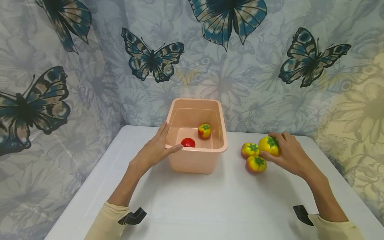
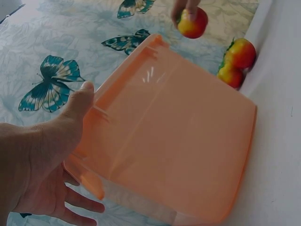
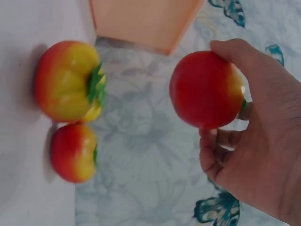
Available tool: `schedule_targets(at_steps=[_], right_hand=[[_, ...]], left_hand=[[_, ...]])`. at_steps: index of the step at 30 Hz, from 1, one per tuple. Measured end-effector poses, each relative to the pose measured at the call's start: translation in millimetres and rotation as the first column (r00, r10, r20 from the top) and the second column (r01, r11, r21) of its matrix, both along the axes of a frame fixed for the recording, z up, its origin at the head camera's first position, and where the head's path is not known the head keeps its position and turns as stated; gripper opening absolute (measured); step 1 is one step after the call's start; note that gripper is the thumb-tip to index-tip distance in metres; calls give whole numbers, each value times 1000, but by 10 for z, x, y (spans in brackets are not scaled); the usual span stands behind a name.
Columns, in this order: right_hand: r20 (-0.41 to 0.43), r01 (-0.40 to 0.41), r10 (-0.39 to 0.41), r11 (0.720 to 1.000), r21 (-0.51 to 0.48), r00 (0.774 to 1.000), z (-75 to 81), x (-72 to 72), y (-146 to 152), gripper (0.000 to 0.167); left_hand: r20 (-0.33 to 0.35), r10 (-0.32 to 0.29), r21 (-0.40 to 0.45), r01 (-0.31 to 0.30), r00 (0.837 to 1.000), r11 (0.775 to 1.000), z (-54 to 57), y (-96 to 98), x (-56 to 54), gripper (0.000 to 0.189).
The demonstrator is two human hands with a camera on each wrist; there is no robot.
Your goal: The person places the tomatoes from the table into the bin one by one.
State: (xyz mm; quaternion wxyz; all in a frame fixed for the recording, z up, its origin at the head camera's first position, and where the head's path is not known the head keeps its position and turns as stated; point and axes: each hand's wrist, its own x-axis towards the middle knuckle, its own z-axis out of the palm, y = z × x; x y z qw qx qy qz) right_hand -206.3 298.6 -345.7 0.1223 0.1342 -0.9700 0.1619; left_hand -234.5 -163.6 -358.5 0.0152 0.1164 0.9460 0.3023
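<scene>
A peach-coloured plastic bin (image 1: 195, 160) stands on the white table, and inside it lie a red tomato (image 1: 188, 143) and a red-and-yellow tomato (image 1: 204, 131). My left hand (image 1: 153, 146) rests at the bin's near left corner: thumb along the front rim, straight fingers spread along the left side. To the right, my right hand (image 1: 289, 151) grips a yellow-and-red tomato (image 3: 202, 89) with a green leafy top, raised off the table in the right wrist view. Beside it, two more tomatoes sit on the table, one farther back (image 1: 249, 150) and one nearer (image 1: 256, 164).
The white table (image 1: 192, 206) ends at a wall with butterfly-patterned covering (image 1: 240, 73) behind and at the left. Dark wrist-camera mounts show at the left sleeve (image 1: 103, 220) and the right sleeve (image 1: 337, 230).
</scene>
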Motion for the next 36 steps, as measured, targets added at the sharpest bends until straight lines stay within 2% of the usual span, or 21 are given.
schedule_targets(at_steps=[6, 11, 15, 23, 26, 31, 34, 36], right_hand=[[58, -29, 35, 995, -90, 998, 176, -34, -304, 79], [3, -102, 103, 987, -121, 995, 288, -93, -621, 78], [-59, -197, 191, 974, -115, 980, 331, -174, -892, 75], [-41, -323, 321, 940, -105, 946, 320, -346, -1325, 77], [-42, -373, 371, 923, -94, 928, 293, -376, -1411, 79], [-65, -416, 411, 904, -95, 909, 275, -375, -1439, 78], [-71, -413, 407, 902, -123, 911, 297, -347, -1396, 75], [-62, -393, 388, 909, -138, 919, 319, -323, -1352, 73]], left_hand=[[0, -2, 1, 2, 1000, 1000, -15, 1, -8, 125], [-10, 2, -17, -2, 1000, 1000, -14, -6, -5, 124], [-13, 6, -23, -6, 1000, 1000, -12, -13, -3, 122], [-27, 1, -27, -2, 1000, 1000, -6, -4, -19, 121], [-32, -3, -23, 2, 999, 1000, -7, 13, -27, 121], [-26, -4, -8, 4, 1000, 1000, -7, 29, -21, 119], [-28, 0, -10, -1, 1000, 1000, -7, 25, -16, 119], [-33, 3, -16, -4, 999, 1000, -6, 21, -15, 121]])
